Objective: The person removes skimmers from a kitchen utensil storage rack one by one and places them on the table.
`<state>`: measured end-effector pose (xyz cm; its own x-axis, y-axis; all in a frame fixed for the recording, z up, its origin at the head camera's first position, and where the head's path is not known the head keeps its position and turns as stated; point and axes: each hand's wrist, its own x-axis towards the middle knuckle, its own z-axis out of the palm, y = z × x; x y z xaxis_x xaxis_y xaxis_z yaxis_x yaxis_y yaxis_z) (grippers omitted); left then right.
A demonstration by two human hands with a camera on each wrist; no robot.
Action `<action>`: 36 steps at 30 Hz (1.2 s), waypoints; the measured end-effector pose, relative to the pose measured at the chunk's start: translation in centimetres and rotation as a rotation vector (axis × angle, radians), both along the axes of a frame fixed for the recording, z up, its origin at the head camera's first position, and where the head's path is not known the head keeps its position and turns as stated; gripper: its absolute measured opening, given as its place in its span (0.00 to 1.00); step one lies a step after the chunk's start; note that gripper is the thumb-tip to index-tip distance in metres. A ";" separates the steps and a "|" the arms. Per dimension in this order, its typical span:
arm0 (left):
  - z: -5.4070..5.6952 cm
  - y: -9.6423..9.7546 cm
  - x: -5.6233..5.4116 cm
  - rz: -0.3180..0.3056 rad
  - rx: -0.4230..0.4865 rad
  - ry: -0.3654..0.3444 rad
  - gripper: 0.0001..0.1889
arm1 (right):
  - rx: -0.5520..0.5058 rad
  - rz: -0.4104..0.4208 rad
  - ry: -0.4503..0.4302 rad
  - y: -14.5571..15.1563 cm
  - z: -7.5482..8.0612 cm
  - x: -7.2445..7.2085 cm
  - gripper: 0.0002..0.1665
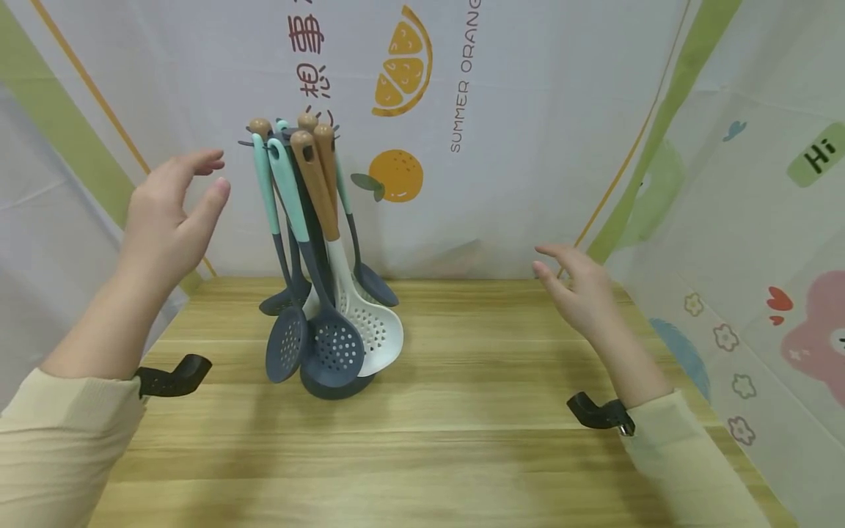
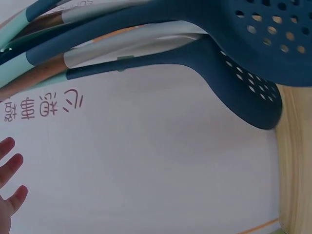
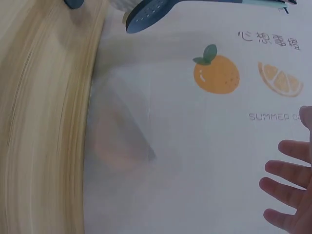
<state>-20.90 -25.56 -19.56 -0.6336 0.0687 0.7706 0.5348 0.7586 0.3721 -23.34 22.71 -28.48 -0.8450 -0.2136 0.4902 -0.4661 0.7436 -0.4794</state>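
Several kitchen utensils hang heads down around a dark stand [image 1: 333,392] set upright on the surface [image 1: 475,411]. At the front, a blue-grey perforated skimmer [image 1: 335,350] has a mint handle, tilted; just right of it, a white perforated skimmer [image 1: 378,337] has a brown handle. A smaller blue-grey perforated head [image 1: 287,345] hangs at left, another blue-grey head [image 1: 376,284] behind at right.

Looks forward and down from the head, set well back, over table [image 1: 475,411], utensils [image 1: 315,275] and cloth [image 1: 528,147]. Faces cloth from the left wrist, turned sideways, close to utensils at the top. Faces it from the right wrist, turned the opposite way, farther from utensils. Shows orange [image 1: 396,176] in head and right wrist views, lettering [image 1: 306,35] in all three.
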 end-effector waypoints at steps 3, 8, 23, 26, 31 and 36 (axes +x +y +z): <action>0.4 0.5 -0.2 -0.018 0.027 0.047 0.23 | -0.014 0.011 -0.001 -0.8 0.0 0.1 0.29; 1.0 1.4 -0.5 -0.067 0.041 0.124 0.24 | -0.054 0.045 0.063 -2.3 0.0 0.1 0.26; 2.9 4.3 -1.4 -0.175 0.118 0.113 0.25 | -0.190 0.324 0.275 -8.0 -0.2 -0.4 0.18; 3.2 4.8 -1.6 -0.166 0.100 0.111 0.24 | -0.201 0.347 0.274 -9.1 -0.1 -0.3 0.18; 3.6 5.3 -2.0 -0.169 0.085 0.115 0.23 | -0.231 0.370 0.257 -10.7 0.0 -0.1 0.18; 3.5 5.2 -2.5 -0.167 0.102 0.076 0.22 | -0.256 0.411 0.234 -12.2 0.0 0.0 0.18</action>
